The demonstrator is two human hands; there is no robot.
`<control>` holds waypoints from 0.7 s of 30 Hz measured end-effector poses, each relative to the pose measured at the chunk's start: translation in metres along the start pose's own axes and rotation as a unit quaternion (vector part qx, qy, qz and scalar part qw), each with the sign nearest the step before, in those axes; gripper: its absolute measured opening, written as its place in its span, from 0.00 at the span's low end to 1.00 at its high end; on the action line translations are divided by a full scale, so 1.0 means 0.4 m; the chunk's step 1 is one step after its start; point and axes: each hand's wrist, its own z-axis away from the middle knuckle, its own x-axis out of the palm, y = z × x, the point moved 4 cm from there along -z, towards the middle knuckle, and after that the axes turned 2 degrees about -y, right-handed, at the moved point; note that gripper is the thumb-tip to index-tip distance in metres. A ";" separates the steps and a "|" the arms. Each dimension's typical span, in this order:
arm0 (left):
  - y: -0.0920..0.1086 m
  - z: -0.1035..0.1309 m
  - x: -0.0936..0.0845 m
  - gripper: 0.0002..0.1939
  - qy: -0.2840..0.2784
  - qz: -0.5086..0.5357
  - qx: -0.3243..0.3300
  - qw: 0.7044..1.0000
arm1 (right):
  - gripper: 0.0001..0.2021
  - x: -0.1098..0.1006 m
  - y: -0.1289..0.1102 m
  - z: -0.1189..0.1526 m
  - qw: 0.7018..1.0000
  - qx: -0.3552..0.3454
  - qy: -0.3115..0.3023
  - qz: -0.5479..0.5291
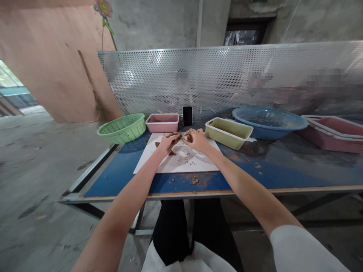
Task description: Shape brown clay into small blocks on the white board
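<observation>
My left hand (166, 143) is over the white board (150, 161), its fingers closed on a brown earthy piece (178, 137). Close beside it, my right hand (197, 140) is curled around another brown earthy lump (189, 138). The fingertips nearly meet, and I cannot tell whether the two pieces touch. A small dark brown fragment (172, 153) lies under my left hand. Another brown bit (157, 144) sits by the board's left side. Crumbs are scattered over the board. The exact kind of the brown pieces is too small to make out.
Behind the board stand a pink basket (162, 127) and an upright phone (187, 116). A green colander (123, 130) is at the left. To the right are a yellow-green basket (224, 135), a blue basin (269, 128) and pink baskets (331, 138). Small clods (194, 181) lie near the front edge.
</observation>
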 end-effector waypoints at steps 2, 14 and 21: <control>-0.004 -0.005 -0.001 0.18 0.001 0.009 -0.009 1.000 | 0.13 0.008 -0.007 0.001 1.000 0.001 -0.002 0.002; -0.012 0.014 0.007 0.15 0.022 0.041 -0.087 0.995 | 0.25 0.012 -0.053 0.002 0.995 0.012 0.086 0.057; -0.005 0.031 0.024 0.21 -0.024 0.044 -0.118 0.992 | 0.27 0.007 -0.070 0.001 0.994 0.003 0.092 0.059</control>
